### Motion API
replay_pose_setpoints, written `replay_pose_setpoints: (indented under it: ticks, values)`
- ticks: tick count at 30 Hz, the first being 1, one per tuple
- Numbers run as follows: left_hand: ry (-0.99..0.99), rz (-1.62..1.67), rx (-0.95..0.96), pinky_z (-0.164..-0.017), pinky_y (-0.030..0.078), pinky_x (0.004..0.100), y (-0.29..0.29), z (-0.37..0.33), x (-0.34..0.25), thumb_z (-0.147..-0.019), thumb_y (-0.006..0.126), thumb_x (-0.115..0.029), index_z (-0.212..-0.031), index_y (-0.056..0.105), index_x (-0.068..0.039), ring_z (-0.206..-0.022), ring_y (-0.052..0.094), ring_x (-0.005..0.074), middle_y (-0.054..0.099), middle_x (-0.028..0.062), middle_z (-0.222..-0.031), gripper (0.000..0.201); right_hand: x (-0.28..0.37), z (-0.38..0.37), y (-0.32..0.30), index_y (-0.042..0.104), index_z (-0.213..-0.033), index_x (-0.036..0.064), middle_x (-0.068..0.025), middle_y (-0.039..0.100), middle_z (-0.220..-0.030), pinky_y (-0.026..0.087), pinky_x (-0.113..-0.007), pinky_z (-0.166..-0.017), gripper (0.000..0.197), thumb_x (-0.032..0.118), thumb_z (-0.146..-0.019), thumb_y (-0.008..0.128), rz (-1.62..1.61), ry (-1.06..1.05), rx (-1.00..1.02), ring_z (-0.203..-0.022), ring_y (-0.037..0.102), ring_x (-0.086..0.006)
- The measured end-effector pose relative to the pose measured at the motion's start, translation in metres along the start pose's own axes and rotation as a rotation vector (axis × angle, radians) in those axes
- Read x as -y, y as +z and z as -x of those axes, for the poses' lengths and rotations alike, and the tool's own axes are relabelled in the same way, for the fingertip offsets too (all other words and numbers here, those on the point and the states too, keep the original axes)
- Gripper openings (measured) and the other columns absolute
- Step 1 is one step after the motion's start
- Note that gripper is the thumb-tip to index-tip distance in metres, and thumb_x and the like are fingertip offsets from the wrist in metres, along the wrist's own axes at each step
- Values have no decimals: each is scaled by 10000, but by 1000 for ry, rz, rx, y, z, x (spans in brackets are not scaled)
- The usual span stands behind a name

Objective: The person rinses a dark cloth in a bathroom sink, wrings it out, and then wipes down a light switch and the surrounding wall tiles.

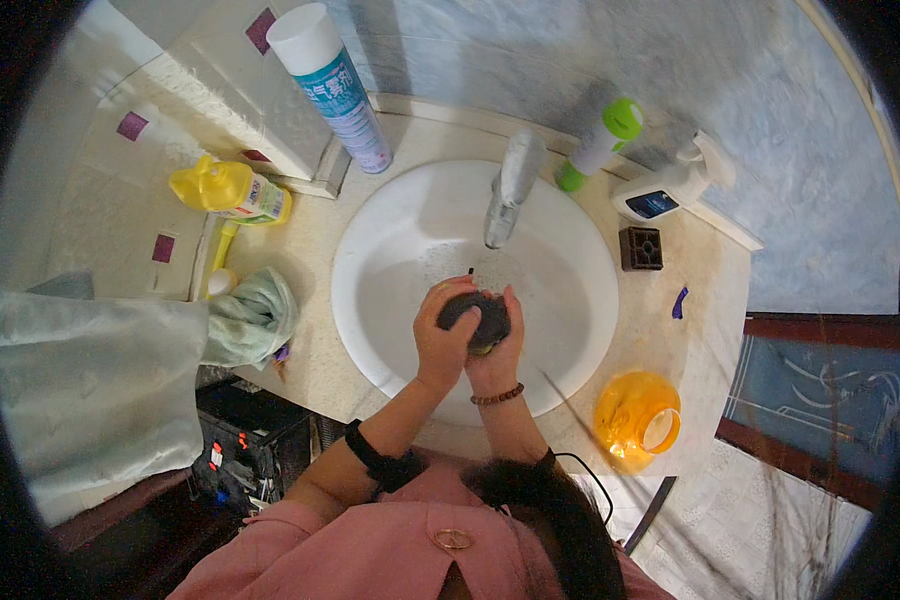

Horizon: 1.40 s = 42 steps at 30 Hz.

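The left hand (pixel 436 335) and right hand (pixel 504 355) both grasp 1 dark piece (pixel 475 323), roundish, dull and black, with a yellowish patch at its lower edge; its material is hard to tell. The left thumb presses across its top, while the right hand cups its right side and bottom. It is held above the near half of the sink (pixel 575 300), just short of the faucet (pixel 513 185).

The sink is a smooth, glossy white oval with a thick rounded rim, droplets dotting its inside. Bowl wall shows to the left and right of the 2 hands, giving sideways room; the metal faucet limits reach ahead. A beaded bracelet (pixel 497 396) circles the right wrist.

The cream, faintly mottled counter (pixel 315 250) curves around the rim. On its left stand a tall cylindrical can (pixel 340 95) and a yellow plastic jug (pixel 240 195), with a soft, crumpled green cloth (pixel 252 315) near the edge. On the right are a green-capped bottle (pixel 595 150), a white spray bottle (pixel 665 187), a square brown block (pixel 641 249) and a round, translucent orange jar (pixel 620 415) close to the counter's edge.
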<state>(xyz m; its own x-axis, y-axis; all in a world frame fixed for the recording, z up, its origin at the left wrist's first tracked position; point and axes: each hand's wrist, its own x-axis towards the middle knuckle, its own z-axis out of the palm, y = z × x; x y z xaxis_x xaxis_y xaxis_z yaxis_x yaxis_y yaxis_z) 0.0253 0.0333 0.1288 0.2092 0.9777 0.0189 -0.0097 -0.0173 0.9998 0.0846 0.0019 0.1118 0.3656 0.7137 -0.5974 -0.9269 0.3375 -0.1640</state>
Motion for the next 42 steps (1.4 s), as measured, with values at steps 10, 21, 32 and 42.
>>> replay_pose_setpoints:
  ticks: [10,21,32,42]
  values:
    - [686,-603,266,-690,461,350,-9,4,-1,-531,639,-54,-717,583,-98,-837,546,255,564,37,-843,199,4,-43,-50,530,-841,60,-44,565,-803,472,-251,-615,177,220,-848,454,137,492,346,-717,552,-144]
    - [692,-571,471,-603,437,370,-22,12,8,-489,664,-79,-729,565,-91,-754,520,272,540,74,-789,260,17,-47,-49,548,-800,79,-15,557,-720,468,-240,-572,173,232,-840,480,584,726,343,-632,540,-109]
    - [642,-588,620,-612,422,384,-35,24,24,-511,657,-89,-710,560,-81,-739,507,285,527,106,-777,221,10,-47,-52,553,-800,69,-25,566,-724,477,-277,-544,212,265,-835,482,790,1018,285,-620,544,-122]
    - [-255,-286,-76,-691,437,277,-71,-34,41,-673,557,-32,-759,582,-38,-750,538,198,560,54,-786,90,-1,-110,-94,512,-991,34,-117,556,-989,422,-377,-789,314,283,-807,466,2250,-292,609,-916,521,-267]
